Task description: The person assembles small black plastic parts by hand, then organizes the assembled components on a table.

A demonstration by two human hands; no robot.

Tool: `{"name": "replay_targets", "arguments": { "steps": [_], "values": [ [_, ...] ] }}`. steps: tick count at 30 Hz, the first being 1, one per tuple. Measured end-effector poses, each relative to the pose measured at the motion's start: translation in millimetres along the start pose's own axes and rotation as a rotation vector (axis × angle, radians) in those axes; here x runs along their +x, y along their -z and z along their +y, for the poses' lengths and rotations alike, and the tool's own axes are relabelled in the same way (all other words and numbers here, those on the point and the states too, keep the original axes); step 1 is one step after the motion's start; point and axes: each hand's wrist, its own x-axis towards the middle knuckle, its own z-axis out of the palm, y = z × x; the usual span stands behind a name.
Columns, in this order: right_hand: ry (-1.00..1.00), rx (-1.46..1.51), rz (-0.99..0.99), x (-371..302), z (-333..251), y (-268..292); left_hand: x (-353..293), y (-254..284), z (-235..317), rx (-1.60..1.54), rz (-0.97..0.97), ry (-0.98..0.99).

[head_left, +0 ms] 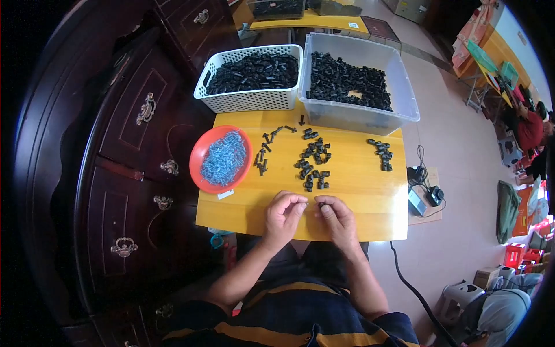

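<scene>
Near the front edge of the yellow table, my left hand (282, 218) is closed in a pinch, thumb against forefinger. Whatever it holds is too small to make out. Just to its right, my right hand (338, 220) grips a small black plastic part (321, 204) between thumb and fingertips. The fingertips of both hands point at each other with a narrow gap between them. Beyond them lies a loose cluster of short black cylindrical parts (315, 153). Slim black pieces (265, 149) form a curved row to the left. A red bowl (195, 173) holds many thin bluish, shiny small pieces.
At the table's back stand a white perforated basket (251, 102) and a clear plastic bin (358, 118), both full of black parts. More black parts (383, 153) lie at the right. Dark wooden drawers (130, 133) flank the left side. A black cable (413, 286) crosses the floor.
</scene>
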Motion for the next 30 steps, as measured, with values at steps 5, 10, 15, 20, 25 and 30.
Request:
{"name": "replay_targets", "arguments": {
  "steps": [5,10,15,20,25,30],
  "values": [
    [-0.051,0.118,0.034,-3,0,-5,1,0,-3,-0.017,-0.039,0.014],
    [-0.057,0.199,-0.019,-2,10,4,4,-2,2,-0.066,-0.083,0.024],
    [-0.058,0.237,-0.027,-1,9,6,3,-3,-2,-0.078,-0.134,0.016],
    [-0.068,0.252,-0.030,-1,8,7,3,-2,-1,-0.083,-0.151,0.007],
    [-0.052,0.262,-0.036,-2,8,6,2,-1,3,-0.090,-0.159,0.024],
    [-0.064,0.198,-0.026,-3,11,6,-1,0,-2,-0.107,-0.129,0.034]
  ]
}}
